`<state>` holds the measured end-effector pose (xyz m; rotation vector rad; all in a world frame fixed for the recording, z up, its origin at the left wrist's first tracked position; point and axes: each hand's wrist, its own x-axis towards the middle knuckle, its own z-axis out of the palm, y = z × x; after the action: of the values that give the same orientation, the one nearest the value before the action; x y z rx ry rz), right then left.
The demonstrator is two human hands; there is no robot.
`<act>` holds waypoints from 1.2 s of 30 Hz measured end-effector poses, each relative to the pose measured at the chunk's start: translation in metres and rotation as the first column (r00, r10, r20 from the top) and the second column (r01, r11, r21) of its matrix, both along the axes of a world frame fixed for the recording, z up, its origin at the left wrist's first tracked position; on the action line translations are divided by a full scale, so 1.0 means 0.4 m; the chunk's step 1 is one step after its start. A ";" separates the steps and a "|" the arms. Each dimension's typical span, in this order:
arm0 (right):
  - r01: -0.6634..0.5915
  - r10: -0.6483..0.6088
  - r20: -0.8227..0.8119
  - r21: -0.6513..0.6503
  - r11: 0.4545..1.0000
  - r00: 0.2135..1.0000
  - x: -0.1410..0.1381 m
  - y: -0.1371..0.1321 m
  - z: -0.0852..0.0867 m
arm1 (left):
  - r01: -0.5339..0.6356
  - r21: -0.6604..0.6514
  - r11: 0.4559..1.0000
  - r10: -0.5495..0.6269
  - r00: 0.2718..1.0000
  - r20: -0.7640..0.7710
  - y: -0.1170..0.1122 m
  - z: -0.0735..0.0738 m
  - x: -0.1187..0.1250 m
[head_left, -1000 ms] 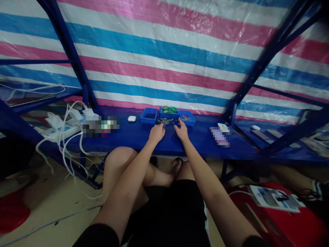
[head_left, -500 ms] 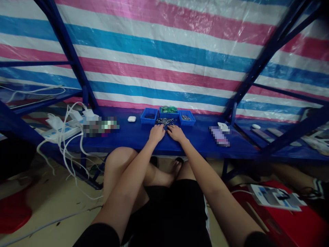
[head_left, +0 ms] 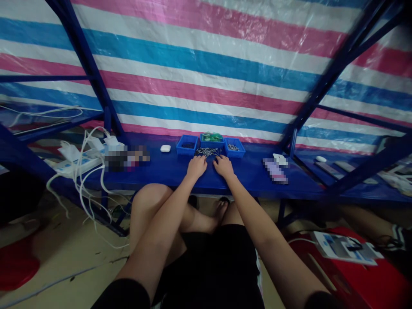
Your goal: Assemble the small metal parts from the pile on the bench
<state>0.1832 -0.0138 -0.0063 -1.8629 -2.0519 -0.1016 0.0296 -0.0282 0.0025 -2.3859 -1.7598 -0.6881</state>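
Note:
A loose pile of small metal screws or similar slim pieces (head_left: 208, 152) lies on the blue table, just beyond my fingertips. My left hand (head_left: 197, 167) rests palm down at the near left edge of the pile, its fingers stretched forward. To the right, my right hand (head_left: 224, 165) is also palm down, fingers bent a little and apart, with no held piece visible. Behind the pile stand three blue bins: a left bin (head_left: 186, 151) with dark small contents, a middle one holding green plastic bags (head_left: 212, 137), and a right bin (head_left: 238, 153) with small metal pieces.
A white earbud case (head_left: 165, 148) sits left of the bins. Farther left are a power strip (head_left: 69, 167) and tangled white cables. On the right lies a blurred purple phone-like item (head_left: 274, 171). Blue frame posts flank the table (head_left: 161, 171); a red stool (head_left: 350, 274) stands lower right.
My right hand has shifted slightly right, away from my left hand, widening the gap between them. My left hand has hardly moved.

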 end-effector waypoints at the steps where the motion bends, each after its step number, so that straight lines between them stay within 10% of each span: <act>1: 0.002 -0.002 0.006 -0.008 1.000 1.000 -0.001 -0.001 0.002 | 0.002 0.003 1.000 -0.002 1.000 -0.003 0.000 0.000 0.000; 36: 0.070 -0.070 0.008 0.044 0.997 0.998 0.007 -0.003 0.009 | -0.004 -0.007 1.000 0.004 1.000 -0.010 -0.003 0.003 0.001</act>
<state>0.1858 -0.0152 -0.0027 -1.9115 -1.9753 -0.1720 0.0299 -0.0296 0.0035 -2.3856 -1.7660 -0.6688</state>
